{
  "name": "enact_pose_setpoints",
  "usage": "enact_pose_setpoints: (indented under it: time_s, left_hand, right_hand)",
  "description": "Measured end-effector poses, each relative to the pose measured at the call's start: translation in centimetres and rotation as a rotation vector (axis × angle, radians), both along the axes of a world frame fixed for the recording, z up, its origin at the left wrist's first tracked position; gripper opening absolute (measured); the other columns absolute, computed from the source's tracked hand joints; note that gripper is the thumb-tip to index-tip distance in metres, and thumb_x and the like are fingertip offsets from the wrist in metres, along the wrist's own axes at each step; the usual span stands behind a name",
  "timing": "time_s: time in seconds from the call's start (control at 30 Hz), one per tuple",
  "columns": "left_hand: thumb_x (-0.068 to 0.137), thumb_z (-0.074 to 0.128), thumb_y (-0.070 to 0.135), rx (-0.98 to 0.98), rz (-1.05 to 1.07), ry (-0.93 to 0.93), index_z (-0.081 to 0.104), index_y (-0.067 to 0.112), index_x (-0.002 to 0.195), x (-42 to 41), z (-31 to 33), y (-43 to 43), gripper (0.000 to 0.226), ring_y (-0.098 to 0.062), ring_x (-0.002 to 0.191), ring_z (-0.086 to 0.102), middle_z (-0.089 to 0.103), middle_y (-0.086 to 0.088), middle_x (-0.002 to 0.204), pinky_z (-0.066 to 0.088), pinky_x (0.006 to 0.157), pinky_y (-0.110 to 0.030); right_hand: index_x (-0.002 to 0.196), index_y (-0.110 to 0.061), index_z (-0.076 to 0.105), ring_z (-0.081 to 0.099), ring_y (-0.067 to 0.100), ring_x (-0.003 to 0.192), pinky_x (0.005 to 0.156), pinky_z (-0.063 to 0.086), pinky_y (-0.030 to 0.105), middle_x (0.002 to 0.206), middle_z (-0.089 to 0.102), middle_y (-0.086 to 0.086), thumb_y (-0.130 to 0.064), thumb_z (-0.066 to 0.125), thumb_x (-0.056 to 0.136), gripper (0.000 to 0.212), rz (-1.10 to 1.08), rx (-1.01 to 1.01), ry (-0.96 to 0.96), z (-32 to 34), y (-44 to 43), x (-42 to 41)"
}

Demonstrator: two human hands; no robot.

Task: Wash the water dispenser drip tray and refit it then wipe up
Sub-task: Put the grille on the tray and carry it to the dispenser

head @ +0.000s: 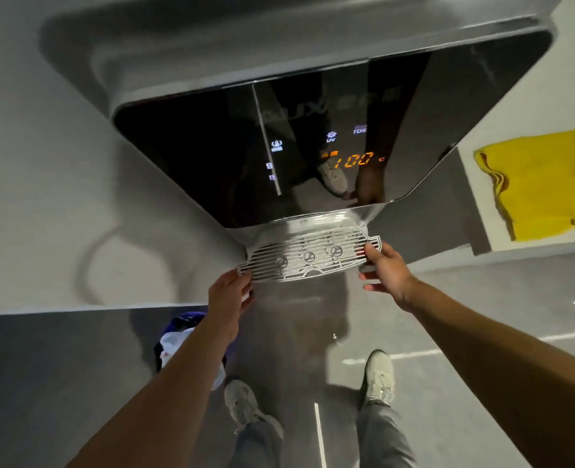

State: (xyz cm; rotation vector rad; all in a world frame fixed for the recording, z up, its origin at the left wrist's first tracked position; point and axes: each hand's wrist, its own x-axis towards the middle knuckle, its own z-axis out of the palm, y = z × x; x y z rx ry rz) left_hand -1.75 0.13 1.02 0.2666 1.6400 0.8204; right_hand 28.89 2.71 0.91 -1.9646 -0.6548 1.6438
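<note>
Both hands [230,292] [385,270] grip drip tray [308,256] ends under dispenser [279,146]; yellow cloth [542,184] rt.

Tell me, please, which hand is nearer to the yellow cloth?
Right. The right hand holds the drip tray's end on the yellow cloth's side; the left hand holds the far end.

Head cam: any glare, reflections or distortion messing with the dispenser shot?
Head view: strong wide-angle bending, the dispenser edges bow. Its glossy black panel mirrors the person's legs and a shoe, overlapping the orange 100 readout, which stays legible. Lighting is dim and soft; a curved shadow falls on the wall at left. The drip tray grille, between left hand and right hand, is sharp; the yellow cloth looks slightly stretched.
</note>
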Motion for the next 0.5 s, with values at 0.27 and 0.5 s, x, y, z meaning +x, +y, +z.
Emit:
enact_pose_setpoints:
  time_s: [0.27, 0.5]
  left_hand:
    - [0.098, 0.064, 0.018, 0.060, -0.031, 0.062, 0.073, 0.023, 0.097, 0.8, -4.3, 2.1, 0.011, -0.018, 0.097, 0.069, 0.074, -0.004, 0.098, 0.058, 0.085, -0.037]
    - [0.100, 0.064, 0.020, 0.118, -0.039, 0.107, 0.074, 0.026, 0.091, 0.7, -5.0, 2.7, 0.015, -0.019, 0.096, 0.071, 0.074, -0.005, 0.095, 0.061, 0.090, -0.044]
  right_hand:
    - [0.132, -0.023, 0.051, 0.066, 0.030, 0.092, 0.067, 0.056, 0.035, 0.121, 0.068, 0.011, -0.045, 0.038, 0.109, 0.034, 0.047, 0.011, -0.054, -3.7, 1.2, 0.2]
    - [0.126, -0.028, 0.046, 0.060, 0.021, 0.079, 0.076, 0.057, 0.045, 0.101, 0.064, 0.000, -0.044, 0.034, 0.110, 0.026, 0.115, 0.082, -0.092, -3.9, 3.0, 0.1]
